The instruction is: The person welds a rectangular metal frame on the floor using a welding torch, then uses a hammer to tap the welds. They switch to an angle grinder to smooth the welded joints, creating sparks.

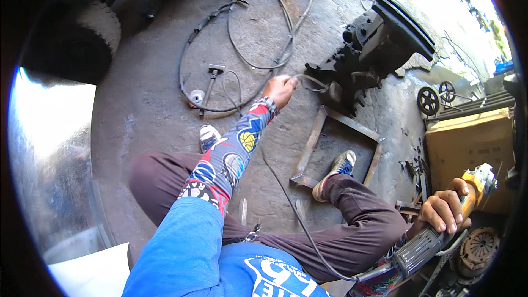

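Observation:
My left hand (pixel 280 91) reaches forward over the concrete floor, its fingers closed round what looks like a grey cable (pixel 312 81). That cable bends to the right toward a dark, rounded piece by the black heap; the grip itself is partly hidden. At the lower right, my right hand (pixel 444 209) is wrapped round a yellow and grey angle grinder (pixel 421 250), its head pointing up and to the right. A thin power cord (pixel 300 214) runs from the grinder's rear end across my lap and up between my legs. Between my feet and the heap lies a rectangular steel frame (pixel 309 151).
Thick cable loops (pixel 184 58) lie ahead, around a T-headed tool (pixel 209 85). A black bulky object (pixel 393 33) stands at the far right, a tyre (pixel 99 27) far left. On the right are a cardboard box (pixel 467 151), small wheels (pixel 428 100) and a round metal disc (pixel 479 245).

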Available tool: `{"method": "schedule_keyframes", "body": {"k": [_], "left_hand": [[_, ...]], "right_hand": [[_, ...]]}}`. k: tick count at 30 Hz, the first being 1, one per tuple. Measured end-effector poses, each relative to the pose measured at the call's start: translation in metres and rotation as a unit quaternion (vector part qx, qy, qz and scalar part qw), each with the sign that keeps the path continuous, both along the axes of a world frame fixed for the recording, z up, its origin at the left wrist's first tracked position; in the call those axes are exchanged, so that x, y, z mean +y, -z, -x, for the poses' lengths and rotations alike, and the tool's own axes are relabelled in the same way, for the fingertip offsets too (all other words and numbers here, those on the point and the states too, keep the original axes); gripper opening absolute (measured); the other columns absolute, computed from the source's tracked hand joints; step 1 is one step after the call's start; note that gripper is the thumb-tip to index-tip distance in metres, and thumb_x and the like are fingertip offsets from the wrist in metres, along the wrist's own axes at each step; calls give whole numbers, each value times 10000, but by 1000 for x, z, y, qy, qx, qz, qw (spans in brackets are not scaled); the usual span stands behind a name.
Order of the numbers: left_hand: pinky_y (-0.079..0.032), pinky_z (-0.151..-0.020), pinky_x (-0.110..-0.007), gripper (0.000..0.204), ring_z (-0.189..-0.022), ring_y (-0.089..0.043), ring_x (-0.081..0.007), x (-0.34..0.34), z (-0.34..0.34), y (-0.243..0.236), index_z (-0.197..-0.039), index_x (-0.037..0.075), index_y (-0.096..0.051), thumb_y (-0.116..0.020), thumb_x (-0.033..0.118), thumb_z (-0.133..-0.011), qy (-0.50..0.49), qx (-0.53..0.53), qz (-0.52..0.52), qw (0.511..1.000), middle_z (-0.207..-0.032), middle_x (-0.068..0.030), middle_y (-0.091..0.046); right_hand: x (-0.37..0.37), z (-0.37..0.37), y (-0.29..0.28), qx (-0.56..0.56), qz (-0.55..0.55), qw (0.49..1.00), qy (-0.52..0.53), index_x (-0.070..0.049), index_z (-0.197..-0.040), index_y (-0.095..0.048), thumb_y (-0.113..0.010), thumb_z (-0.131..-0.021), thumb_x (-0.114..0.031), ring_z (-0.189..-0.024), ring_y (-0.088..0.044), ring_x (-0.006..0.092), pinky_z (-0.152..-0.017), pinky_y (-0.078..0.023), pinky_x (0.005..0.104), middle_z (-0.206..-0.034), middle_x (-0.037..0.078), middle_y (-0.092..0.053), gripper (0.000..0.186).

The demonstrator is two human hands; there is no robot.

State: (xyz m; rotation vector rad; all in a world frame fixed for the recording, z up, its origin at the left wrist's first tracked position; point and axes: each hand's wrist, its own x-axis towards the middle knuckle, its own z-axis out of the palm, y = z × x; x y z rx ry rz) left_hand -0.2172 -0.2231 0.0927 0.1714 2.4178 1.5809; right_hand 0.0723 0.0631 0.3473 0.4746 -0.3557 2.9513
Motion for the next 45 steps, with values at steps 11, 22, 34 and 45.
{"method": "schedule_keyframes", "body": {"k": [11,22,34,45], "left_hand": [[-554,-808,-424,293,-844,-721,-311,-97,-114,150,-932,16,-771,-655,230,-770,495,-183,429,733,-920,-181,-753],[-556,-934,-411,491,-1086,-685,-355,22,-68,180,-1102,25,-732,-744,416,-804,143,-280,403,860,-1160,-236,-694],[-553,-951,-388,380,-1123,-687,-302,52,-66,148,-1136,99,-739,-725,327,-832,94,-213,460,857,-1189,-155,-713],[-462,-1038,-469,673,-1204,-610,-368,-44,-19,165,-1199,23,-677,-700,581,-824,81,-173,122,974,-1253,-242,-653]], "right_hand": [[-5,13,6,-58,40,997,43,-25,-1210,-391,-702,-935,-102,-713,-718,239,-680,-615,422,-842,95,-632,422],[24,-14,19,-148,-52,980,120,-60,-1224,-387,-722,-920,-95,-718,-705,238,-692,-595,425,-881,83,-644,454],[39,-10,18,-189,-82,976,74,-47,-1221,-351,-728,-884,-43,-728,-727,291,-731,-628,481,-852,136,-640,506],[22,0,13,-186,-65,978,63,-42,-1208,-357,-718,-859,-11,-696,-722,275,-715,-629,474,-820,131,-638,503]]}}
